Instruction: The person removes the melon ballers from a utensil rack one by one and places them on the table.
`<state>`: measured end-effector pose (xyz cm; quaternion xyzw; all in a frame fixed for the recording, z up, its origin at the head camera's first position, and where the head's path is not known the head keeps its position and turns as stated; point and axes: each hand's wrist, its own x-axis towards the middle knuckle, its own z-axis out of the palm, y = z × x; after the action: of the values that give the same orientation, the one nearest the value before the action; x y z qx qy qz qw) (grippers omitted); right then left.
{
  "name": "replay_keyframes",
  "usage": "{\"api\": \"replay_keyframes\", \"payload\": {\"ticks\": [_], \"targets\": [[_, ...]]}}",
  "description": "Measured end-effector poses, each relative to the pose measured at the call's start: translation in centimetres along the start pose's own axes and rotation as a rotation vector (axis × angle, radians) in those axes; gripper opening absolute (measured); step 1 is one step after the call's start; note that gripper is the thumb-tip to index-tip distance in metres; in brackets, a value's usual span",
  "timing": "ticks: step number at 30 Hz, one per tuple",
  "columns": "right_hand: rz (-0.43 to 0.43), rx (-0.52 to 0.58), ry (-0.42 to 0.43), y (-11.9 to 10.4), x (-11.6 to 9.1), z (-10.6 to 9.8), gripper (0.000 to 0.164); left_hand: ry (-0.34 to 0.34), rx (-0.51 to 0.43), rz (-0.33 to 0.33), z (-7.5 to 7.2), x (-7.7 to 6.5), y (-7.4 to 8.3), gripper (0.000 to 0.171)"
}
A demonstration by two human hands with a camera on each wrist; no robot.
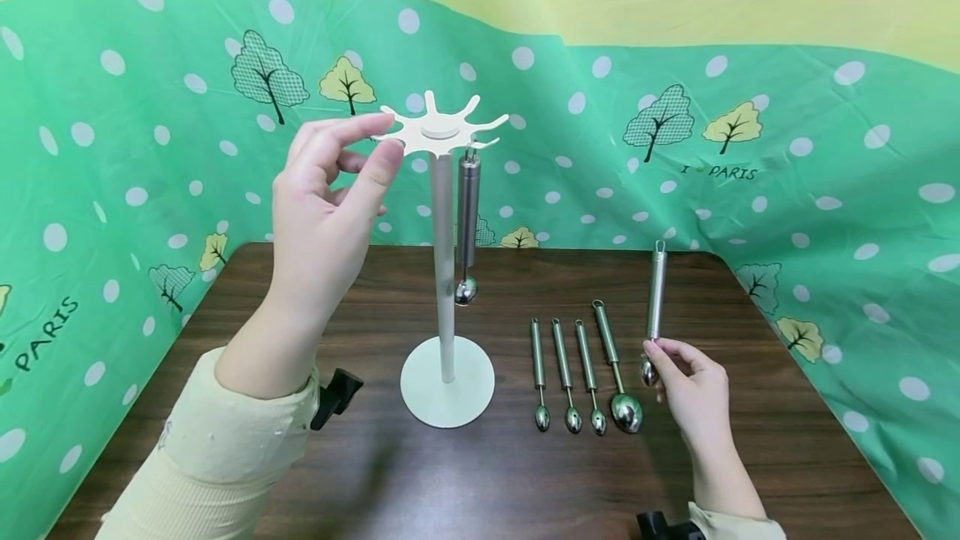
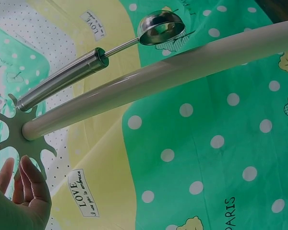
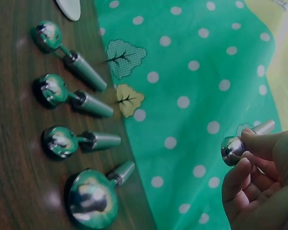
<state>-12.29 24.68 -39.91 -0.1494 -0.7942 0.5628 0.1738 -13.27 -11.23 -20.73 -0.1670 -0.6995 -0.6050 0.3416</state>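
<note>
The left hand [image 1: 322, 190] pinches the white rack [image 1: 444, 273] at 9 o'clock of its top; a hanging spoon [image 1: 468, 215] is at 4 o'clock. The right hand [image 1: 697, 394] pinches an upright spoon [image 1: 657, 294], at 2 o'clock from four spoons [image 1: 586, 357] on the bench [image 1: 570, 490].

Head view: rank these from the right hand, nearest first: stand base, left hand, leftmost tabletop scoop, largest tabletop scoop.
From the right hand:
1. Largest tabletop scoop: immediately left.
2. Leftmost tabletop scoop: farther left.
3. Stand base: left of both scoops.
4. Left hand: raised, upper left.
</note>
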Motion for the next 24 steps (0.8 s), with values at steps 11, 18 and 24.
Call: {"api": "replay_keyframes", "payload": {"ticks": [11,18,24], "targets": [[0.033,-0.098,-0.044,1.5,0.9,-0.5,0.022,0.002,0.004,0.007,-0.1,0.0,-0.1,0.028],[0.068,-0.217,-0.103,3.0,1.2,-1.0,0.031,-0.004,-0.004,0.011,0.0,0.0,-0.1,0.028],[0.089,-0.317,-0.116,4.5,1.5,-1.3,0.034,-0.003,-0.011,0.002,0.0,0.0,0.0,0.028]]}}
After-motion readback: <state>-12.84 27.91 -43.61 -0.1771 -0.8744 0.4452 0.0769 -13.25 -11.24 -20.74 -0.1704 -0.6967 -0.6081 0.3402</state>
